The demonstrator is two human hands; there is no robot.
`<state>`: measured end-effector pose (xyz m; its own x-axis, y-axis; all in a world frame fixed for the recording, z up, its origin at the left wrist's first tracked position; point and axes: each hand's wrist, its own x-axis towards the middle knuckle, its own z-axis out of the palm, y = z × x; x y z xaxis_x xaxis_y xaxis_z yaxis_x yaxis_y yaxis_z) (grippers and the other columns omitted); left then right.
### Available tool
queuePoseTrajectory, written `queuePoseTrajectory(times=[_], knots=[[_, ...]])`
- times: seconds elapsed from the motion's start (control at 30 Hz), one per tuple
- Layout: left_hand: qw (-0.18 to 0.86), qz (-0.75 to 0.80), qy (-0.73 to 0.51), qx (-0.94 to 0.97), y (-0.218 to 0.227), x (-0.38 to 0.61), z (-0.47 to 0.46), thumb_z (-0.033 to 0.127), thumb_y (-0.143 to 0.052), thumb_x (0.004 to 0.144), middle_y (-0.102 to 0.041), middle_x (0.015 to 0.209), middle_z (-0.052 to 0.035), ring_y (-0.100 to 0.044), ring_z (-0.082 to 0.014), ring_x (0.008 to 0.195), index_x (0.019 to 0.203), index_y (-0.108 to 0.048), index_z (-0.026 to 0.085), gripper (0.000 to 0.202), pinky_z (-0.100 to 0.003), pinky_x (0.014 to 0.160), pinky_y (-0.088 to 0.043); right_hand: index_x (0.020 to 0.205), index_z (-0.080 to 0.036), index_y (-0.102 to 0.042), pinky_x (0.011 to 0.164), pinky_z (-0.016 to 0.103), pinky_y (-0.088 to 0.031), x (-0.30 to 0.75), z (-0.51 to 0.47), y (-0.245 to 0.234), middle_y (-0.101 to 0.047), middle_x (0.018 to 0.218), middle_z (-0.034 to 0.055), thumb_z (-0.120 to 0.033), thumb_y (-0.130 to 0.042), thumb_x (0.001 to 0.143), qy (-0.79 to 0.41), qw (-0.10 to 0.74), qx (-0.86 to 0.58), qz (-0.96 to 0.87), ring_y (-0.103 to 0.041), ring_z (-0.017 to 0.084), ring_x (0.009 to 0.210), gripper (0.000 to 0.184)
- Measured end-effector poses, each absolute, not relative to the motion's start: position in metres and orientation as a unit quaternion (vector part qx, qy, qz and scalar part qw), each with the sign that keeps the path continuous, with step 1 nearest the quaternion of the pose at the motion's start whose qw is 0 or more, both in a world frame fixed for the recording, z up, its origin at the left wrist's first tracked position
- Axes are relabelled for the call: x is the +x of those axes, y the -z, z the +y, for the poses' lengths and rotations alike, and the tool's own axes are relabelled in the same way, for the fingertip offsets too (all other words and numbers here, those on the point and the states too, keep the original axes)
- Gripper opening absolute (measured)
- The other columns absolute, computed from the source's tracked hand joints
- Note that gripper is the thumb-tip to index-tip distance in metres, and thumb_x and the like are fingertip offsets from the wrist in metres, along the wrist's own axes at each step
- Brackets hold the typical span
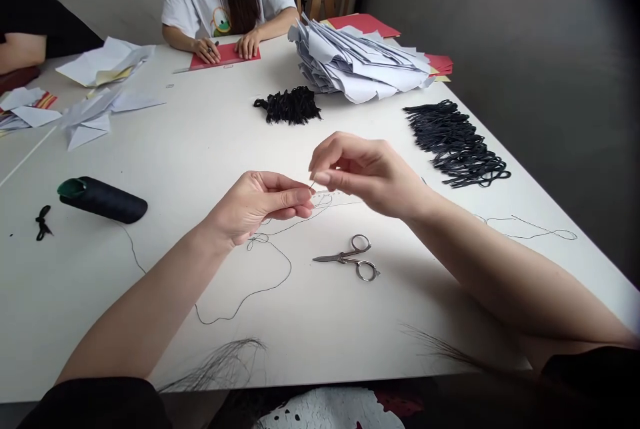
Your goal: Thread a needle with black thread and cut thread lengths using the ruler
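My left hand pinches a needle; my right hand sits narrowly closed at it, grip unclear, black thread trailing near scissors.

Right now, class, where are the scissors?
In the head view, the scissors lie on the white table, below the right hand and right of the black thread.

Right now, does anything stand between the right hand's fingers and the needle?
Nothing visible does. The fingers of the right hand are right at the needle, which sticks up from the pinch of the left hand; no object shows between them.
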<state>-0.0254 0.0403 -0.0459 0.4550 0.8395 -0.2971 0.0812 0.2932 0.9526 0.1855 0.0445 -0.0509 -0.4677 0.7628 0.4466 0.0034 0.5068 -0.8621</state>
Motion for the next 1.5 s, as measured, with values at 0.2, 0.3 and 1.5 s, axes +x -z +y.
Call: queuePoseTrajectory(times=[0.2,0.3,1.5], knots=[[0.683,0.446,-0.260,0.516,0.045,-0.025,0.042,0.039,-0.087,0.067,-0.072,0.067,-0.0015,-0.068,-0.0083,0.062,0.076,-0.079,0.019,0.024,-0.013,0.058,-0.052,0.087,-0.021,-0.051,0.059,0.022,-0.053,0.191,0.053,0.046,-0.067,0.096,0.0037,-0.051,-0.065,0.089,-0.516,0.512,-0.348,-0.592,-0.069,0.014,0.084,0.034],[0.694,0.446,-0.243,0.510,0.047,-0.026,0.043,0.041,-0.085,0.069,-0.073,0.070,-0.0022,-0.069,-0.0082,0.062,0.075,-0.078,0.019,0.024,-0.012,0.056,-0.051,0.089,-0.022,-0.049,0.074,0.028,-0.058,0.198,0.068,0.055,-0.069,0.100,0.0042,-0.048,-0.061,0.091,-0.438,0.557,-0.408,-0.576,-0.069,0.016,0.098,0.029],[0.645,0.440,-0.138,0.609,0.047,-0.032,0.052,0.034,-0.074,0.075,-0.074,0.075,-0.0059,-0.036,-0.0073,0.051,0.069,-0.075,0.020,0.015,-0.025,0.048,-0.026,0.104,-0.015,-0.061,0.077,0.036,-0.049,0.257,0.129,0.132,-0.069,0.109,0.0168,-0.020,-0.043,0.095,-0.027,0.310,-0.549,-0.775,-0.064,0.024,0.087,0.021]])
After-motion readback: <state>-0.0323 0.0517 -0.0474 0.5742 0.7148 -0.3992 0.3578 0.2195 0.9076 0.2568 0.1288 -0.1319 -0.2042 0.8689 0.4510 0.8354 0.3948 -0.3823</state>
